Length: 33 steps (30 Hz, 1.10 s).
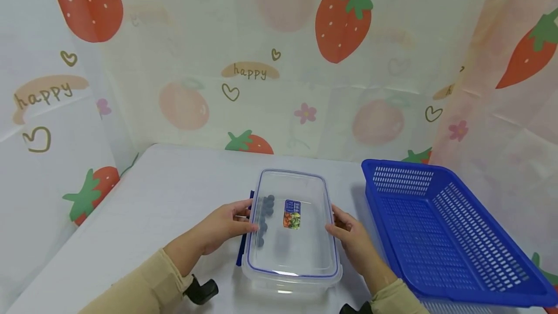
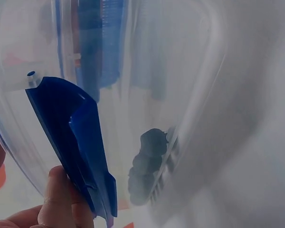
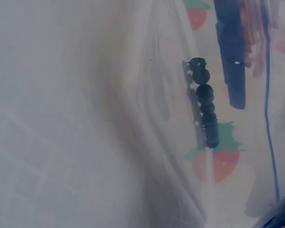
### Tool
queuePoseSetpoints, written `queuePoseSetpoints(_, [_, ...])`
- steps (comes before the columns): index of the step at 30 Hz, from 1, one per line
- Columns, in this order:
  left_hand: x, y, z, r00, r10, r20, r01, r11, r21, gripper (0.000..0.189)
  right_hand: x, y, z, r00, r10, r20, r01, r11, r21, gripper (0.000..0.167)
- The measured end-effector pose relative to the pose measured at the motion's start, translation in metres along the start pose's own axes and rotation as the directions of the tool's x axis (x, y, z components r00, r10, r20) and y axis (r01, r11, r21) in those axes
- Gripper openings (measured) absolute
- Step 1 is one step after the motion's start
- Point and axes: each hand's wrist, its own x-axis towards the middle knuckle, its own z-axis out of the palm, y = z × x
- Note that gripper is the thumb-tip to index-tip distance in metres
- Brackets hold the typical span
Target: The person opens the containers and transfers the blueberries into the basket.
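Here's the left hand (image 1: 224, 227) pinching the clear lidded container (image 1: 292, 256) at its left rim, fingers at a swung-out blue flap (image 2: 80, 137); the right hand (image 1: 355, 241) grips the opposite rim, thumb on top. Dark round pieces (image 1: 269, 205) line up inside, leftward. White table (image 1: 187, 173) beneath, blue basket (image 1: 492, 227) off right, strawberry-print backdrop (image 1: 261, 115) behind.

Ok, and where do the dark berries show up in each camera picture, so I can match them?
Head: the berries sit below the middle, inside the clear box along its left side.
Left wrist: the berries are in the lower half, near centre.
Right wrist: the berries run downward, right of centre.
Shared landmark: the blue clip, left of the berries in the first two, upper right of them in the third.
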Motion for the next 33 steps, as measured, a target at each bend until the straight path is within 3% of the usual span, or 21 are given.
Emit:
queuePoseSetpoints(12, [-0.002,0.006,0.001,1.0,-0.006,-0.027,0.007,0.999,0.032,0.07,-0.002,-0.007,0.003,0.998,-0.012,-0.056,0.01,1.0,-0.022,0.056])
queuePoseSetpoints(21, [-0.008,0.015,0.002,0.999,-0.002,-0.05,0.007,0.995,0.098,0.075,0.0,-0.016,0.004,0.994,-0.071,-0.087,0.063,0.993,-0.098,0.055])
queuePoseSetpoints(27, [-0.01,0.018,0.004,0.998,-0.018,-0.055,0.021,0.998,0.056,0.075,0.0,-0.021,0.005,0.995,-0.014,-0.097,0.005,0.996,-0.093,0.056])
queuePoseSetpoints(33, [-0.011,0.019,0.005,0.999,-0.029,-0.04,0.03,1.0,0.01,0.076,0.001,-0.021,0.003,0.996,-0.024,-0.091,0.015,0.995,-0.099,0.053])
